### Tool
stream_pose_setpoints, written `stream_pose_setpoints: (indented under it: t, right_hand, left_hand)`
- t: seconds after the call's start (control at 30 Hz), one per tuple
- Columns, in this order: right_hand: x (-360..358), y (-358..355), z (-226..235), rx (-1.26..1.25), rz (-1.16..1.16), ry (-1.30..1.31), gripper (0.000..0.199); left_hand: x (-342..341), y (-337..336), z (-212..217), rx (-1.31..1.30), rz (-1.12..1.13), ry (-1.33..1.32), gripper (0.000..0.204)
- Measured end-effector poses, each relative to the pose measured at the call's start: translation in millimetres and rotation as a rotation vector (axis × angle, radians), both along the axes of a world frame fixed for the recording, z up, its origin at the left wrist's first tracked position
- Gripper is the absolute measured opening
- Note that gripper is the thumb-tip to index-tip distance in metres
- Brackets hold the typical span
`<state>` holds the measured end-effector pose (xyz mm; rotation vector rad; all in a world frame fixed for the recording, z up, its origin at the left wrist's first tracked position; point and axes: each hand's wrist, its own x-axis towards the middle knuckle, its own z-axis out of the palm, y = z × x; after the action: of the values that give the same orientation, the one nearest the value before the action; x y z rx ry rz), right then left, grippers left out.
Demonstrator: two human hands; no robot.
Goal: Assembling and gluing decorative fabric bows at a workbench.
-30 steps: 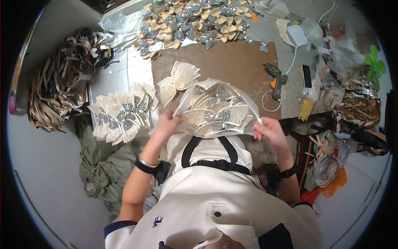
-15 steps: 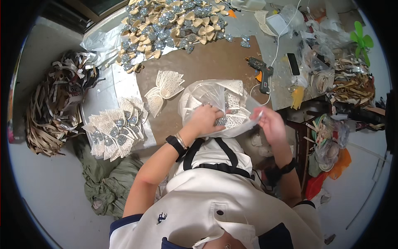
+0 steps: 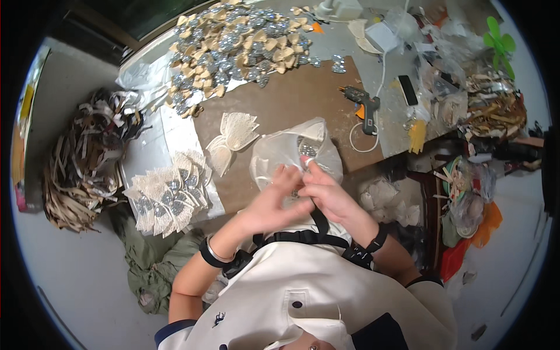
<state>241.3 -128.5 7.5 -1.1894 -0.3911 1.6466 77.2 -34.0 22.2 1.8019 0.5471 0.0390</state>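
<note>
In front of my body, a translucent plastic bag (image 3: 269, 153) lies at the table's near edge. Silvery sequins and pale lace pieces show through it. My left hand (image 3: 279, 197) rests over the near part of the bag, its fingers stretched and the thumb apart. Beside it, my right hand (image 3: 329, 195) has its fingertips on the gathered film of the bag, seemingly pinching it; the exact grip is partly hidden. Just left of the bag lies a pale lace bow piece (image 3: 239, 131). Farther left, overlapping lace bows with sequin centres (image 3: 169, 195) are stacked.
A large heap of sequinned bow pieces (image 3: 233, 46) covers the far side. On the right are a glue gun (image 3: 364, 108) with its cord and a black phone (image 3: 408, 90). Bundled strips (image 3: 87, 157) hang at left. A green fan (image 3: 499, 45) stands far right.
My right hand has moved left from the bag's right edge to meet my left hand. The bag's opening has been drawn in, covering more of its contents. The view has shifted slightly.
</note>
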Motion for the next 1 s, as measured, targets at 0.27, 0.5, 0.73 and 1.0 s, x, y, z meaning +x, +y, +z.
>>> stream_pose_setpoints:
  t: [0.27, 0.5, 0.73, 1.0]
  right_hand:
    - [-10.5, -14.4, -8.4, -0.098, 0.048, 0.197, 0.050]
    - [-7.0, -26.7, -30.5, -0.040, 0.198, -0.169, 0.024]
    - [-10.4, -23.5, -33.8, 0.000, 0.219, -0.309, 0.023]
    - [15.1, -35.0, -42.9, 0.052, 0.050, -0.716, 0.029]
  left_hand:
    - [51.1, 29.3, -10.6, 0.760, -0.119, -0.453, 0.031]
    - [50.8, 36.8, -79.5, 0.258, -0.291, -0.385, 0.014]
    - [60.6, 35.8, -83.5, 0.745, -0.445, -0.349, 0.009]
    - [61.7, 28.4, -113.3, -0.360, 0.404, -0.125, 0.017]
